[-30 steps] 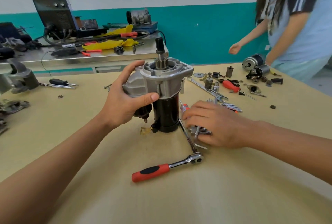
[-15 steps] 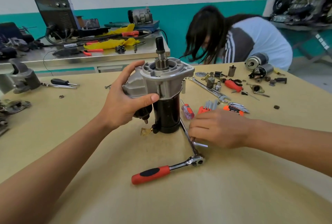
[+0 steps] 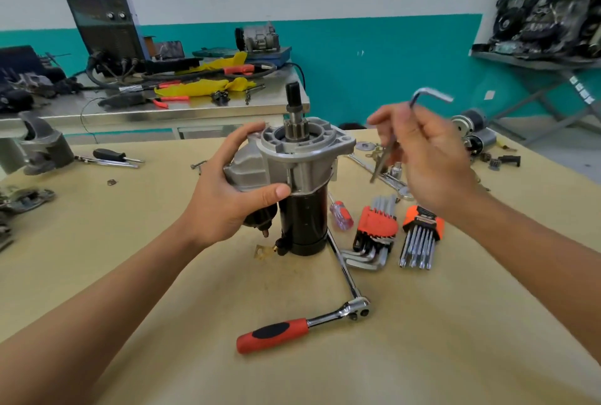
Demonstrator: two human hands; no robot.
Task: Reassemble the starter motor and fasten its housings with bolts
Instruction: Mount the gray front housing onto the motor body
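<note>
Your left hand clamps the starter motor upright, steadying it for bolting; right hand, at two o'clock, pinches a hex key.

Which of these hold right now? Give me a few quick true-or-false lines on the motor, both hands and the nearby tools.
1. The left hand grips the starter motor, which stands upright on the table. True.
2. The right hand is empty. False: it holds an L-shaped hex key, raised above the table.
3. The ratchet lies on the table, nearer the camera than the motor. True.
4. The small clear-handled screwdriver lies left of the motor. False: it lies to the motor's right, beside an orange key set.
</note>
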